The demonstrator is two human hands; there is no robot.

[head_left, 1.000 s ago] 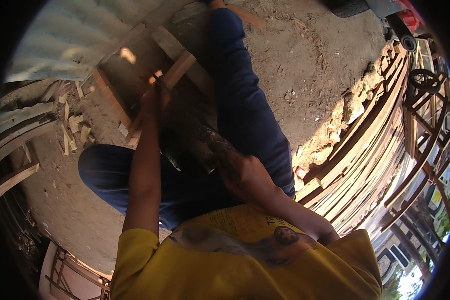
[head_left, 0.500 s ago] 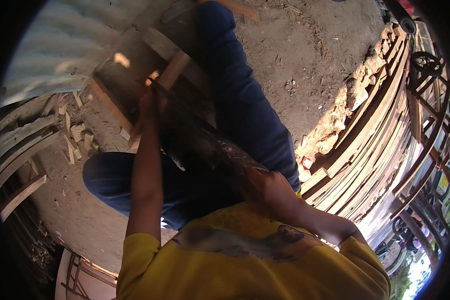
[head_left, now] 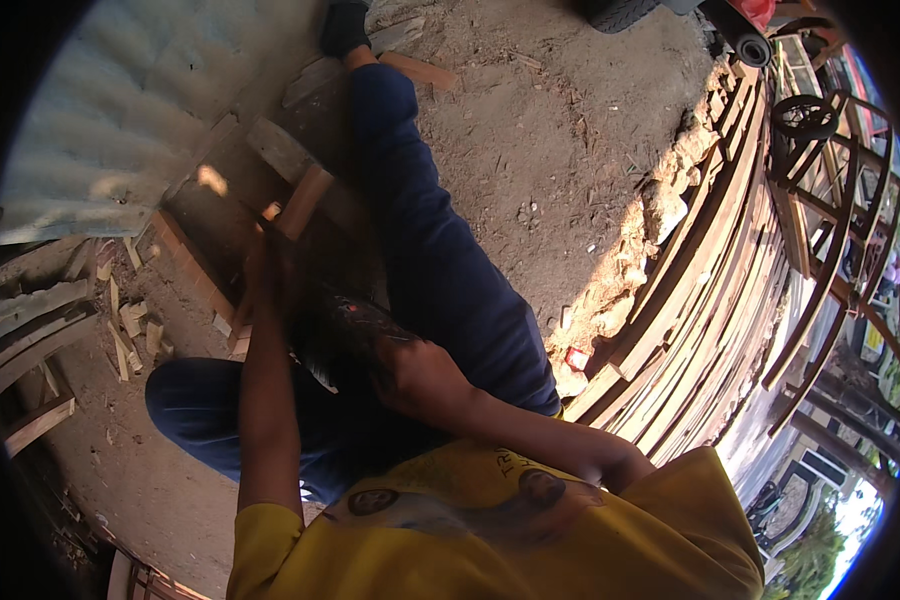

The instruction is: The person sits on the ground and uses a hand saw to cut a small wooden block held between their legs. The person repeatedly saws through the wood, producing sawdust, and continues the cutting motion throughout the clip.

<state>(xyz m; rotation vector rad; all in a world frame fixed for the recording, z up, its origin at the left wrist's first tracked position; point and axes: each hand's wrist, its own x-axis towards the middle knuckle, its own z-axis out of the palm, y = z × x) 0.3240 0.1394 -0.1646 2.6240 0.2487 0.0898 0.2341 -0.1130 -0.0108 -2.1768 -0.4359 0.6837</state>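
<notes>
My right hand (head_left: 422, 376) is closed round the dark handle of a handsaw (head_left: 358, 318), in front of my body and between my legs. The saw's blade runs forward and left into deep shadow, so its edge is hard to make out. My left hand (head_left: 263, 265) is reached out and closed on a piece of wood (head_left: 272, 211), whose end catches the light; the fingers are dark and partly hidden. Just right of that hand, a reddish wooden board (head_left: 304, 202) slants up. A longer plank (head_left: 195, 262) stands on edge to the left.
Corrugated metal sheeting (head_left: 120, 120) rises at the upper left. Small wood offcuts (head_left: 133, 325) lie on the dirt ground (head_left: 510, 190). At the right are long stacked planks (head_left: 685, 320) and a metal frame with a wheel (head_left: 805, 118). My bent legs (head_left: 460, 250) flank the work.
My right hand has pushed the saw forward and to the left, toward my left hand. The whole view has shifted, so the scene sits a little further left and lower.
</notes>
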